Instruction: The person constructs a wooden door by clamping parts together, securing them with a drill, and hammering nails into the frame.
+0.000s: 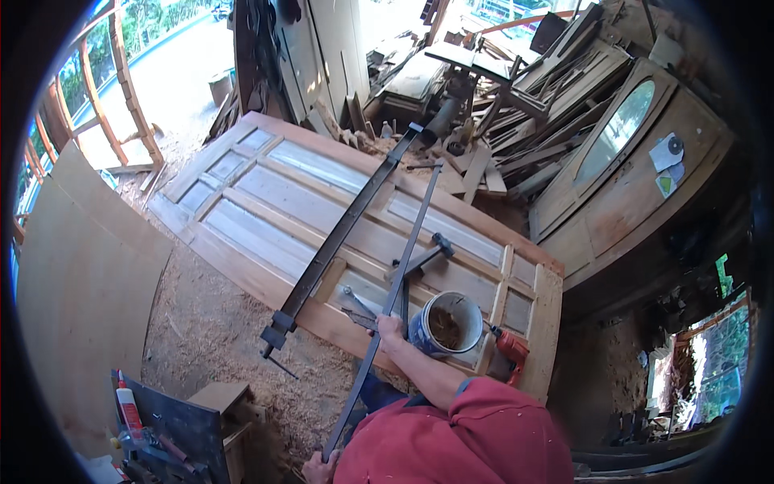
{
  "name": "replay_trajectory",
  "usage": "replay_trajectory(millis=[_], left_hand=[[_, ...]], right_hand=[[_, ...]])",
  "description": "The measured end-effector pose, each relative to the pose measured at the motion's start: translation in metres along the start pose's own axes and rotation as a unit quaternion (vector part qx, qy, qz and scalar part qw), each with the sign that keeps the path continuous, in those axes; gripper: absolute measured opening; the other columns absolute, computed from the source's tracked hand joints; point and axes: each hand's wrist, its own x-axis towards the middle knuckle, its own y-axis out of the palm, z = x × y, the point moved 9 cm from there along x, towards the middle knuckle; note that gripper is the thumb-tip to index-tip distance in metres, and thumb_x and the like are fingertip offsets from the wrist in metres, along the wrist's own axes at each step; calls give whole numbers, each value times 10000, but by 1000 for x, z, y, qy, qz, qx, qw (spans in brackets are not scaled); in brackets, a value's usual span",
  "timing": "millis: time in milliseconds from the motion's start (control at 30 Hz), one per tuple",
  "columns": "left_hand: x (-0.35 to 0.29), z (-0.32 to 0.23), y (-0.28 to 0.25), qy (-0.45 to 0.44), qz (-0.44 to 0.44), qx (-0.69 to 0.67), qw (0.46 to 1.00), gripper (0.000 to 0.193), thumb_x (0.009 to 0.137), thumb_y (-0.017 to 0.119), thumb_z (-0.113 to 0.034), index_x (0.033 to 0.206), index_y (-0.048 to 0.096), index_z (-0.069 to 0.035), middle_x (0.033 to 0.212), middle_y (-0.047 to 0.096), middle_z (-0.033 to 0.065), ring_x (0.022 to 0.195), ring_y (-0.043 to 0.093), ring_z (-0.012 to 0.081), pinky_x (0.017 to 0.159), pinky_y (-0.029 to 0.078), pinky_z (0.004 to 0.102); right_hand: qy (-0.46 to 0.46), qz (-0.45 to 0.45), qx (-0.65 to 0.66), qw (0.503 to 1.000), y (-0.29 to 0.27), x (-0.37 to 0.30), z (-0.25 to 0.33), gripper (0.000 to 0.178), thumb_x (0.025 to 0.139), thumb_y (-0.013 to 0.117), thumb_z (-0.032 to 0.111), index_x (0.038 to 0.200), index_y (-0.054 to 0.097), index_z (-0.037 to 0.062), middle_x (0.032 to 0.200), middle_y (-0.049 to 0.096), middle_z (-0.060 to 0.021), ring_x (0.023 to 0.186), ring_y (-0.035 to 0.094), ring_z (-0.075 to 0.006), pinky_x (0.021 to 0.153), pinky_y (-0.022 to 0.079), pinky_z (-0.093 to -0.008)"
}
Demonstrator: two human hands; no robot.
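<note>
My right hand (pixel 389 329) is wrapped round the middle of a long, thin metal bar clamp (pixel 413 235), held slantwise over a wooden panel door (pixel 302 194). Near the lower edge, my left hand (pixel 320 468) is closed on the near end of that same bar. A second, heavier bar clamp (pixel 343 230) spans the door to the left, its screw handle hanging past the near edge. Just beyond my right hand lie a hammer (pixel 440 245) and a metal tool like a wrench (pixel 359 300). Beside my right forearm stands a bucket (pixel 419 329) with brownish contents.
A red power drill (pixel 511 347) lies on the door's right end. Glue bottle (pixel 128 411) and tools sit on a dark bench (pixel 189 431) at lower left, near a leaning curved panel (pixel 85 274). Scrap timber (pixel 556 97) heaps behind; another door (pixel 625 185) leans right. Shavings cover the floor.
</note>
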Motion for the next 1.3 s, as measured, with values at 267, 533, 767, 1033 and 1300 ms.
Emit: replay_trajectory(millis=[267,533,767,1033,1300], left_hand=[[-5,-32,-23,17,89,-71,993,365,825,747,-493,817,660,-139,767,707,151,740,682,337,686,527,453],[-26,67,0,-24,162,-232,959,371,780,754,-350,756,638,2,577,530,71,630,514,83,578,440,314],[22,-17,-23,-50,218,-122,967,356,831,767,-340,833,664,1,637,589,113,606,543,169,595,454,365],[109,-130,-11,-45,265,-184,945,354,863,762,-334,923,670,3,675,590,55,624,522,136,594,439,324],[114,-88,-4,-85,262,-126,953,370,912,709,-350,804,617,-8,636,572,98,609,512,168,596,443,358]], right_hand=[[-85,-40,-33,995,-6,27,51,135,860,576,67,947,578,-36,896,630,-165,650,650,-245,409,534,-347],[-200,-110,-120,966,-1,148,262,215,849,595,61,977,632,-107,874,689,-174,582,684,-234,471,560,-325],[-185,-93,-233,950,45,200,272,160,840,601,62,911,649,-73,782,683,-139,597,695,-222,495,593,-313],[-228,-115,-339,905,77,277,279,206,812,634,135,809,662,-70,715,695,-179,613,724,-259,567,574,-366],[-295,-77,-407,861,108,266,259,192,796,636,171,794,681,-16,662,707,-154,609,722,-206,629,584,-352]])
